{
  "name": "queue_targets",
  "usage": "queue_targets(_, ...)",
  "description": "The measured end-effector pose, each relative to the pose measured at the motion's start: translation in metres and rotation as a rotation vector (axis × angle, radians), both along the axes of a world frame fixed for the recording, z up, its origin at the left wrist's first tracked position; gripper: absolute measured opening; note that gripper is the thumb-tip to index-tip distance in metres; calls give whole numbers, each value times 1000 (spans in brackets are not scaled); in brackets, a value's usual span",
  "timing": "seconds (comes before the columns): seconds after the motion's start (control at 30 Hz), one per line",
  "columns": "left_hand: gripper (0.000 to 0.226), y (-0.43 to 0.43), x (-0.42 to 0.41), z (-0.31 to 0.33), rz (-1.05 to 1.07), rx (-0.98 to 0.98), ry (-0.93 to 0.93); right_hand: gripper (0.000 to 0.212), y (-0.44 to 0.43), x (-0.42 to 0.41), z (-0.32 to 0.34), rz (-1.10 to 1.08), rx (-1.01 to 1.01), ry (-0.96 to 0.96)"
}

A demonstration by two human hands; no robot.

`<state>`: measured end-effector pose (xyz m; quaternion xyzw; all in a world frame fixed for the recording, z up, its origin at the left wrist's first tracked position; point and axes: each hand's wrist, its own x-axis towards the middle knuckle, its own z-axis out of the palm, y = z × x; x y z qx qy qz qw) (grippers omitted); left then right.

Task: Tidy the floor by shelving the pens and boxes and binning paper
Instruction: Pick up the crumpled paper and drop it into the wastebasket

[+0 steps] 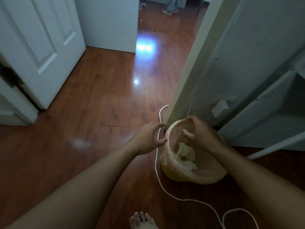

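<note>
A: Going L to R. What's the door (41,47) side doing?

B: Nothing much. Floor (92,100) is showing bare there, no pens or boxes in view. A cord (156,162) is trailing across it, right by the bin.

A: L hand (148,138)?

B: Hovering just beside the bin (194,174), fingers spread & loose, gripping nothing. Thumb is sitting near the rim, can't tell if it's touching.

A: And the bin itself?

B: Standing against the wall corner (184,80), lined w/ a thin bag. Paper (184,154) is lying crumpled inside, low down.

A: R hand (199,136)?

B: Reaching over the bin mouth, fingers curled downward. Nothing visible in them; can't tell for sure if they're pinching the liner or are free.

A: So which step, imo?

B: Prob. finishing a paper drop, or pressing it down.

A: Tips for doing it well?

B: L hand steadying the rim so the bin isn't tipping. R hand pushing paper straight down, not dragging the bag in. Also minding the cord, since a foot (142,220) is standing close to it. Pens & boxes aren't in view, so shelving is likely pending.
</note>
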<state>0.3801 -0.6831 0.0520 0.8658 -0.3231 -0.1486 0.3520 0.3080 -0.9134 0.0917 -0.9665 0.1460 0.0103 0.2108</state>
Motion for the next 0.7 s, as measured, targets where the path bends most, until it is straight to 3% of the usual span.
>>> queue_targets(0.27, 65, 160, 19, -6, 307, 118, 1, 55, 128, 78, -14, 352, -57, -43)
queue_targets(0.5, 56, 324, -21, -44, 704, 275, 99, 60, 258, 111, -61, 625, 15, 40)
queue_targets(0.7, 80, 437, -109, -101, 1107, 426, 464, 60, 394, 99, -115, 932, 94, 185)
